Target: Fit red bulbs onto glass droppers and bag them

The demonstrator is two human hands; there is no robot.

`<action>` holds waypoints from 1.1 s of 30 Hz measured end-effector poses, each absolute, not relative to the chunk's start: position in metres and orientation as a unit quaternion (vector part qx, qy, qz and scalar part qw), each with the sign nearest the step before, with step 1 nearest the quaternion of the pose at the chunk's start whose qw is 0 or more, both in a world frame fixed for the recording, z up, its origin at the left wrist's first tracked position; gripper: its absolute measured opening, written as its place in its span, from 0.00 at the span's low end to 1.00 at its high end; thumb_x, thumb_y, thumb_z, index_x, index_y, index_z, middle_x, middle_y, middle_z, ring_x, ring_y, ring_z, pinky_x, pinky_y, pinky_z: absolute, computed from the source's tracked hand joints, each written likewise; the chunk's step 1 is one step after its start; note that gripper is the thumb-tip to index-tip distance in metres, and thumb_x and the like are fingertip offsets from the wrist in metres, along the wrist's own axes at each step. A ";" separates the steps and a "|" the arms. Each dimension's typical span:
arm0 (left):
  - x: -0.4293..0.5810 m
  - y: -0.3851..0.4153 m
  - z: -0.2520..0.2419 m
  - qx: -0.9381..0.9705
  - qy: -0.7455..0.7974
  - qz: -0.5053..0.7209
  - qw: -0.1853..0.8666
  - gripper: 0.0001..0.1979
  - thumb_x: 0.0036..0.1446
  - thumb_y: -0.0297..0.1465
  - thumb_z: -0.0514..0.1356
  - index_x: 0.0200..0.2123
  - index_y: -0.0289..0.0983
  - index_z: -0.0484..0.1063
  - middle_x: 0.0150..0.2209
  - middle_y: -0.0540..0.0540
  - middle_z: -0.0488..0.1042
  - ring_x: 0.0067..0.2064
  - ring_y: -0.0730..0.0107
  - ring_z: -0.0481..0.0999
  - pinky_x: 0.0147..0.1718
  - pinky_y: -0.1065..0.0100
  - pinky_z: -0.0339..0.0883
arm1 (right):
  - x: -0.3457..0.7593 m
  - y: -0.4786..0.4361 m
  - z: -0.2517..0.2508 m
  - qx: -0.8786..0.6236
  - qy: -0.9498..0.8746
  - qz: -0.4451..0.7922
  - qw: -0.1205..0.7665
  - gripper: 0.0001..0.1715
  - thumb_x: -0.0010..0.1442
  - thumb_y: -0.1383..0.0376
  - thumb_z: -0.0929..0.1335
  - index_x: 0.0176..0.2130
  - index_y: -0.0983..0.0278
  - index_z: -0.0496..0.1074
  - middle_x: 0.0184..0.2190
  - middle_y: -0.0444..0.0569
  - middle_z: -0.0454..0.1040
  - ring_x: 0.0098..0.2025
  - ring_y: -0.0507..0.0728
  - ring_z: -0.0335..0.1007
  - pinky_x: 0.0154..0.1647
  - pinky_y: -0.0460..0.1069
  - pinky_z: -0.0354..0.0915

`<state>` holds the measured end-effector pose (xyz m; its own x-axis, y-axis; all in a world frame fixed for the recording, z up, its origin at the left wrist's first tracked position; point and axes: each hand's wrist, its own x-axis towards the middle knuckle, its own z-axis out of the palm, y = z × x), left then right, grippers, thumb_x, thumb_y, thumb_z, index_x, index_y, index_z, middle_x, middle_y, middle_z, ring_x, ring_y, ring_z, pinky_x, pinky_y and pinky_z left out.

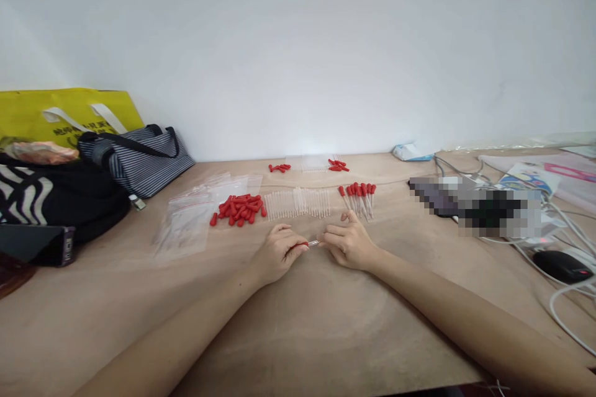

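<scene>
My left hand (278, 254) is closed on a red rubber bulb (305, 244), pinching it between thumb and fingers. A clear glass dropper tube (313, 243) reaches from that bulb to my right hand (350, 242), whose fingers are closed on its other end. Just beyond my left hand lies a pile of loose red bulbs (239, 208). Several clear glass tubes (298, 203) lie side by side in a row behind both hands. Past my right hand is a group of droppers (359, 198) with red bulbs on their tubes.
Clear zip bags (186, 217) lie left of the bulbs. More red bulbs (338, 165) and tubes sit near the wall. At far left are a striped bag (144, 161), a black bag (88, 198) and a phone (37, 245). Cables and a black mouse (562, 265) occupy the right.
</scene>
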<state>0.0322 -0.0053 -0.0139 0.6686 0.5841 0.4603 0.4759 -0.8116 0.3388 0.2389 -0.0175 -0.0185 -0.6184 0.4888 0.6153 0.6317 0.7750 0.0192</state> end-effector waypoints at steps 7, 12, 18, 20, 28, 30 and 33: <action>0.035 -0.009 -0.014 0.918 0.270 0.289 0.037 0.09 0.57 0.30 0.50 0.29 0.36 0.68 0.26 0.49 0.73 0.28 0.74 0.70 0.46 0.62 0.57 | 0.233 -0.023 -0.021 -0.337 -0.887 -0.040 0.313 0.14 0.60 0.66 0.58 0.29 0.65 0.68 0.23 0.44 0.69 0.24 0.50 0.57 0.36 0.51 0.45; 0.036 -0.010 -0.016 0.925 0.255 0.280 0.025 0.09 0.57 0.30 0.49 0.29 0.37 0.67 0.26 0.49 0.73 0.29 0.73 0.70 0.46 0.61 0.58 | 0.230 -0.023 -0.021 -0.340 -0.889 0.010 0.308 0.15 0.60 0.65 0.57 0.29 0.64 0.68 0.23 0.44 0.70 0.25 0.49 0.58 0.36 0.50 0.45; 0.035 -0.005 -0.016 0.934 0.242 0.264 0.005 0.10 0.58 0.30 0.49 0.30 0.37 0.68 0.28 0.48 0.73 0.31 0.72 0.70 0.47 0.61 0.56 | 0.226 -0.021 -0.022 -0.340 -0.890 0.028 0.301 0.14 0.61 0.64 0.58 0.29 0.64 0.68 0.24 0.44 0.71 0.25 0.49 0.61 0.35 0.49 0.46; 0.033 -0.002 -0.015 0.932 0.253 0.260 -0.004 0.10 0.58 0.31 0.49 0.31 0.37 0.69 0.28 0.48 0.73 0.33 0.71 0.70 0.48 0.60 0.56 | 0.228 -0.020 -0.020 -0.342 -0.891 0.022 0.296 0.14 0.61 0.64 0.58 0.32 0.64 0.69 0.26 0.45 0.72 0.28 0.50 0.63 0.35 0.49 0.46; 0.019 0.008 -0.012 0.906 0.299 0.298 0.035 0.09 0.54 0.35 0.56 0.36 0.38 0.70 0.31 0.48 0.75 0.36 0.68 0.72 0.43 0.61 0.59 | 0.243 -0.016 -0.020 -0.380 -0.881 -0.074 0.271 0.12 0.60 0.65 0.60 0.35 0.62 0.72 0.30 0.47 0.72 0.35 0.53 0.62 0.38 0.51 0.45; 0.018 0.009 -0.012 0.899 0.315 0.300 0.051 0.10 0.52 0.35 0.58 0.36 0.38 0.70 0.31 0.48 0.75 0.35 0.67 0.72 0.41 0.62 0.60 | 0.244 -0.015 -0.022 -0.382 -0.880 -0.087 0.269 0.11 0.59 0.65 0.60 0.34 0.62 0.72 0.29 0.47 0.71 0.34 0.53 0.62 0.38 0.51 0.45; 0.018 0.008 -0.011 0.900 0.315 0.292 0.073 0.07 0.53 0.34 0.56 0.33 0.39 0.71 0.30 0.49 0.76 0.34 0.69 0.72 0.41 0.62 0.59 | 0.243 -0.015 -0.023 -0.388 -0.877 -0.095 0.268 0.11 0.59 0.65 0.61 0.33 0.62 0.72 0.27 0.47 0.70 0.33 0.53 0.61 0.38 0.52 0.45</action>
<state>0.0185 0.0082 -0.0112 0.6310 0.6094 0.4801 0.5243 -0.7911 0.3150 0.2433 -0.0149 -0.0230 -0.5558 0.6289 0.5436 0.7304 0.6817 -0.0419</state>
